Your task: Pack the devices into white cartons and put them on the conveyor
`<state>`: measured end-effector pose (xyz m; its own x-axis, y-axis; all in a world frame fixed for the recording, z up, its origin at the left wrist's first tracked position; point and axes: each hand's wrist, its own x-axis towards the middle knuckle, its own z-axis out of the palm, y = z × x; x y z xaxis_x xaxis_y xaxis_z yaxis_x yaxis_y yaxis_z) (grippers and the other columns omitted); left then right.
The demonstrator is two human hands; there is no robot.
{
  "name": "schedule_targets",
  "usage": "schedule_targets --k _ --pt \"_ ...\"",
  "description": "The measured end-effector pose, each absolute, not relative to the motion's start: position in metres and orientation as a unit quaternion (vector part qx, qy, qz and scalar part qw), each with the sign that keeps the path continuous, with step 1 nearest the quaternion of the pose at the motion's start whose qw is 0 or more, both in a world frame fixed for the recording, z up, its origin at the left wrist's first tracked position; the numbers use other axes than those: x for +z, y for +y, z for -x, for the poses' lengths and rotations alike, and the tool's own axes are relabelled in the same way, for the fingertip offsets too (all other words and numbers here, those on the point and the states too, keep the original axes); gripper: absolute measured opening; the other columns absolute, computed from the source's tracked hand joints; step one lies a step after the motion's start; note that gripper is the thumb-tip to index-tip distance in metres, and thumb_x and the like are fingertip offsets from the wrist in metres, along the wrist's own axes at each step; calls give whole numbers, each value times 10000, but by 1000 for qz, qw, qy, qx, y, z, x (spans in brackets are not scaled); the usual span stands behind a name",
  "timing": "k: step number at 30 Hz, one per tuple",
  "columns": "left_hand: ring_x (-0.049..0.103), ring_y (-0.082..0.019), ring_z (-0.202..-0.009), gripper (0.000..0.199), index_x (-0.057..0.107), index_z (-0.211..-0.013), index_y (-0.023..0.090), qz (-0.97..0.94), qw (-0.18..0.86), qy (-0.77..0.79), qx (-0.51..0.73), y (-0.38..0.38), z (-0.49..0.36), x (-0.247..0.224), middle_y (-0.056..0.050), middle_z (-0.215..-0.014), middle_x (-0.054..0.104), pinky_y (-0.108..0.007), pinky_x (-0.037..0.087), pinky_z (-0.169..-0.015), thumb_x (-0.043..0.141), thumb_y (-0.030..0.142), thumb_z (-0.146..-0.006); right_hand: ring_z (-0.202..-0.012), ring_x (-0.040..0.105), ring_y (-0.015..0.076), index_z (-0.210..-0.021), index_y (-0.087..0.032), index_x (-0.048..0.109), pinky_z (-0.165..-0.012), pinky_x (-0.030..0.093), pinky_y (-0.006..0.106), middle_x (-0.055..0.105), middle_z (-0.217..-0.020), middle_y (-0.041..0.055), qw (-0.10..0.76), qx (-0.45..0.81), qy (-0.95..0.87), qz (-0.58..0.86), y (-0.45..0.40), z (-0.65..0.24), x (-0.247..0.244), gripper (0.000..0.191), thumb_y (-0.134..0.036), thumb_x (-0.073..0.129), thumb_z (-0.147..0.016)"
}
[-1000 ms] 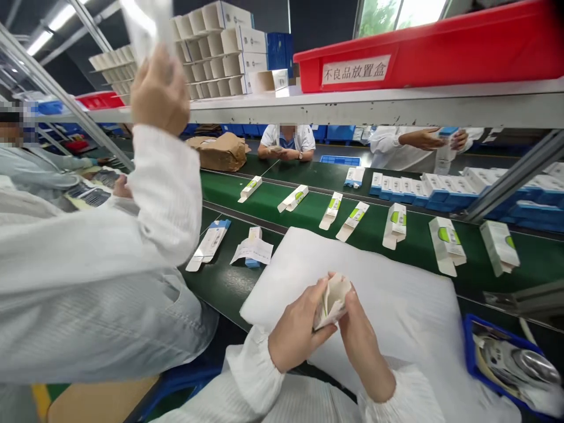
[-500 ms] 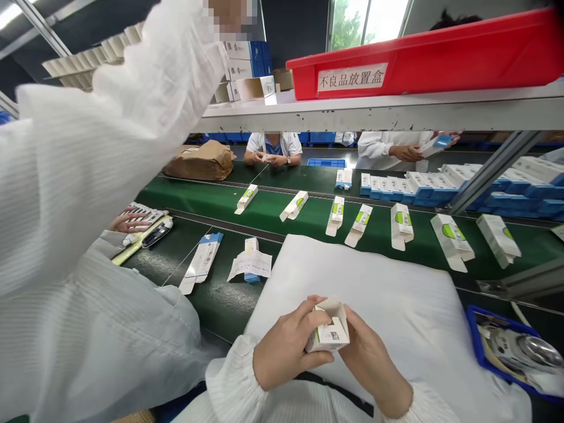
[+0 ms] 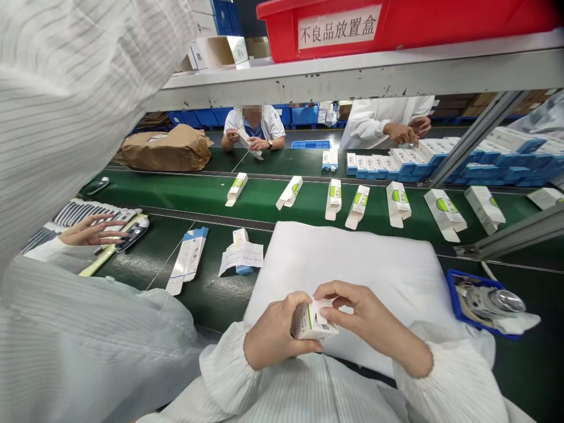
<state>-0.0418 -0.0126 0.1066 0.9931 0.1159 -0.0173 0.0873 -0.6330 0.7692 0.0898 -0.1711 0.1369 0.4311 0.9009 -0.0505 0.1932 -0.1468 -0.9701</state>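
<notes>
A small white carton (image 3: pixel 311 322) with a green stripe is held above the white foam sheet (image 3: pixel 370 252). My left hand (image 3: pixel 275 332) wraps round its left side, thumb below and fingers above. At the carton's end, the curled thumb and fingers of my right hand (image 3: pixel 359 308) grip the flap edge, which looks folded over. The carton's inside is hidden. Beyond the foam, several white cartons with green marks, one a standing carton (image 3: pixel 398 202), rest spaced out on the green conveyor belt (image 3: pixel 259 194), most with end flaps open.
On the left, a co-worker's sleeve (image 3: pixel 79 76) and hand (image 3: pixel 94 229) reach in close. A flat blue-white carton (image 3: pixel 189 255) and a paper slip (image 3: pixel 241 257) lie nearby. A blue tray (image 3: pixel 453 294) stands right. Overhead is a shelf (image 3: pixel 352 79) with a red bin (image 3: pixel 414 29).
The carton's end showed open; now its flap looks folded over. My right hand has moved from the carton's side to its end. The view has tipped downward, and the co-worker's hand shows more.
</notes>
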Motion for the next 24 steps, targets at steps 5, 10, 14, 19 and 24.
schedule_targets --k 5,10,14,19,24 --pt "603 -171 -699 618 424 -1108 254 -900 431 61 17 -11 39 108 18 -869 619 -311 485 -661 773 417 -625 -739 575 144 -873 -253 634 -683 467 288 661 -879 -8 454 305 -410 730 -167 -95 150 90 -272 571 -811" --pt "613 -209 -888 720 389 -1184 254 -817 563 84 87 -10 26 112 -38 -1024 606 -342 492 -785 794 430 -615 -1156 517 225 -1290 -304 440 -953 430 377 522 -1309 62 611 376 -372 590 -174 -104 119 532 -492 569 -809" --pt "599 -228 -981 801 222 -1347 249 -699 690 145 121 -3 -13 102 -104 -1147 563 -375 481 -840 690 468 -735 -1258 424 280 -1368 -242 355 -1039 352 417 463 -1375 104 582 450 -346 582 -170 -87 68 856 -488 741 -644" --pt "382 -303 -1297 819 182 -1416 214 -737 607 274 114 18 -42 80 -203 -1414 357 -467 341 -1025 593 528 -782 -1040 588 258 -1193 -206 501 -817 488 359 630 -1139 81 628 486 -156 587 -115 -106 40 565 -526 591 -736" --pt "471 -281 -1214 634 374 -1312 179 -779 547 303 40 25 -20 61 -179 -1378 422 -422 419 -960 525 517 -798 -900 650 230 -1223 -186 513 -743 522 346 655 -1114 126 632 320 -99 699 -65 -223 80 557 -514 570 -776"
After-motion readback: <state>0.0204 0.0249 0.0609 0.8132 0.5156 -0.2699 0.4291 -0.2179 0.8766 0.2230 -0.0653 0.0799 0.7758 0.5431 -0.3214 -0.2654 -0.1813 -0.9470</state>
